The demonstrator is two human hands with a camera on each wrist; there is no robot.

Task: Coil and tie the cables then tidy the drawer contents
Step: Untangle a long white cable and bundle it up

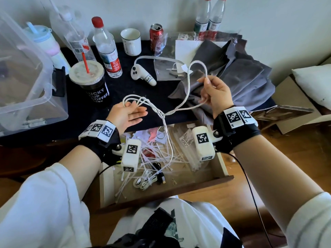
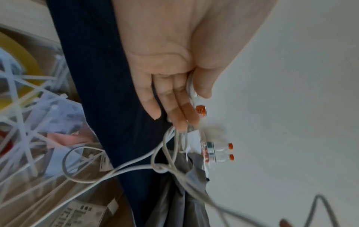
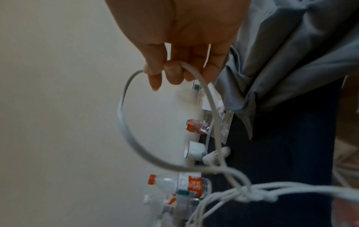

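Dark table point(image 1: 125, 90): "LUCKY CUP COFFEE" cup point(image 1: 89, 81); both hands hold white cable point(image 1: 180, 104).

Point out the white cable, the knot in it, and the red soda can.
white cable point(image 1: 198, 63), head view, top of the loop raised above the right hand.
knot point(image 1: 162, 114), head view, the tangle between the two hands.
red soda can point(image 1: 156, 35), head view, middle of its side.

white cable point(image 1: 180, 104), knotted mid-length, looped in the air above the open wooden drawer point(image 1: 222, 179); tail dangling into a jumble of white zip ties point(image 1: 157, 158) and coiled cables point(image 1: 145, 182).
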